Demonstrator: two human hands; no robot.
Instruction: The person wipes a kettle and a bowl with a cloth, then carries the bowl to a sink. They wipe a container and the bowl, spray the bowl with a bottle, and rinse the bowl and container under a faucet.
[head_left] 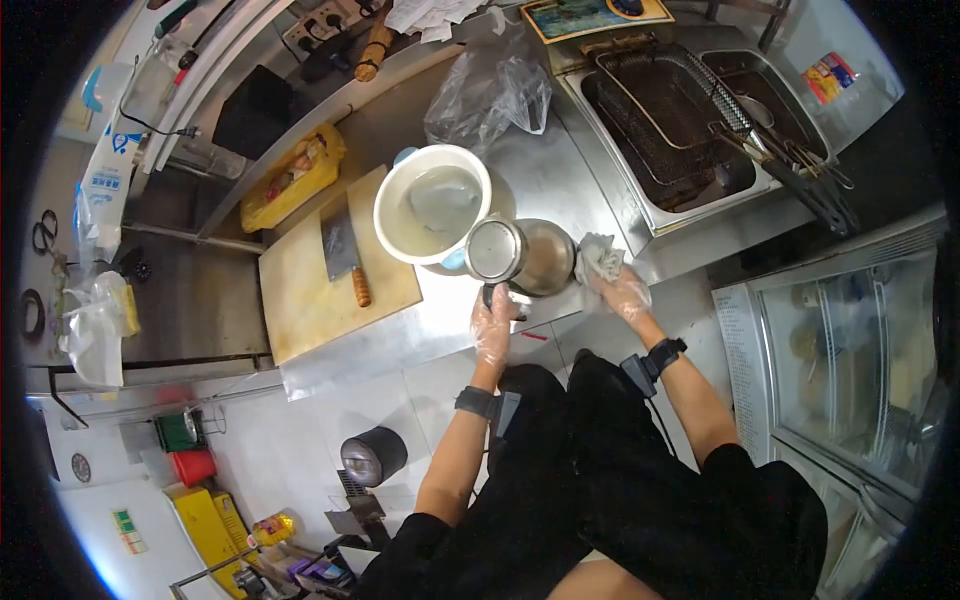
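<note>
A metal kettle (548, 257) is tilted on its side at the front edge of the steel counter, its round end toward the white bucket. My left hand (491, 325), in a clear plastic glove, is closed round the kettle's black handle. In my gloved right hand (626, 295) is a crumpled grey cloth (600, 258), held against the kettle's other end. Just behind the kettle stands the white bucket (384, 205) with cloudy liquid inside. Left of it, a cleaver (341, 246) with a wooden handle lies on the cutting board (398, 285).
A clear plastic bag (490, 95) lies behind the bucket. Fryer baskets (660, 95) sit in the fryer at the back right. A yellow bag (292, 178) is beyond the board. A glass-door fridge (840, 340) stands at right, and a dark bin (374, 456) is on the floor.
</note>
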